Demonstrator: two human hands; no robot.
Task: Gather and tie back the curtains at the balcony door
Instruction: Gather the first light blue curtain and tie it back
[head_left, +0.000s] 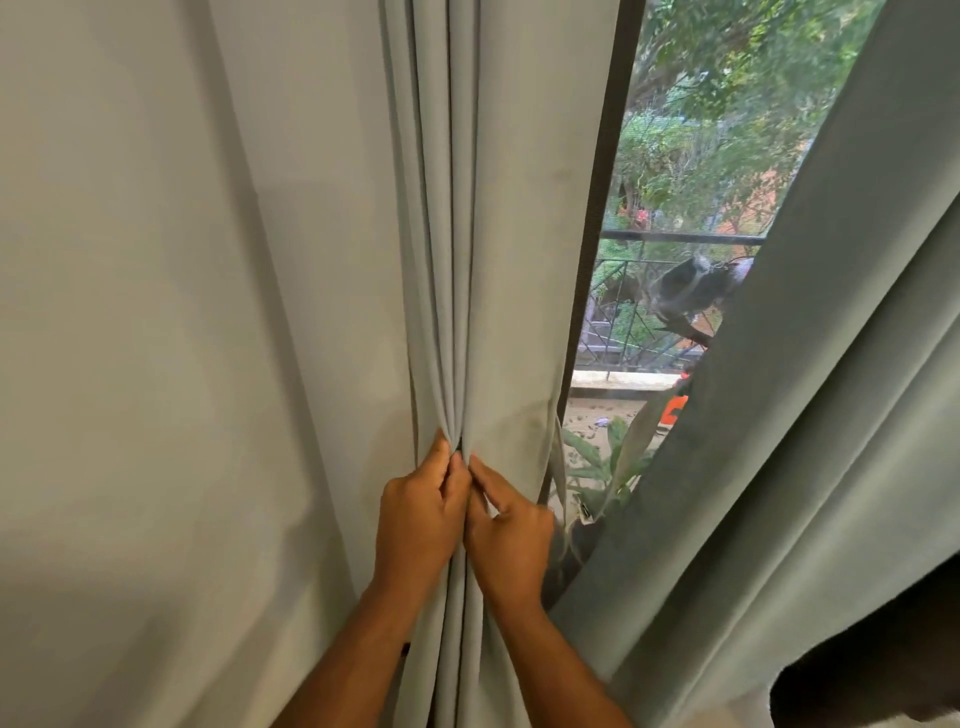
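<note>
Left curtain (488, 208): pale grey-green fabric, hanging left of the gap at the balcony door, its inner edge bunched into several narrow vertical pleats that converge low in the view where both hands meet

Left hand (418, 525): fingers curled round the gathered pleats from the left side, thumb up against the fold; gripping the fabric

Right hand (506, 540): touching the left hand, forefinger and thumb pinching the nearest pleat, remaining fingers curled over the cloth; gripping the fabric

Right curtain (810, 415): same fabric, slanting from upper right to lower centre, loose, apart from both hands; its lower edge crosses in front of the right forearm

Door frame (592, 249): dark vertical strip just beside the left curtain's free edge

Balcony railing (675, 238): dark metal, seen through the gap between the curtains

Potted plant (602, 462): green leaves low in the gap, near the right hand

Trees (727, 104): foliage beyond the railing
</note>
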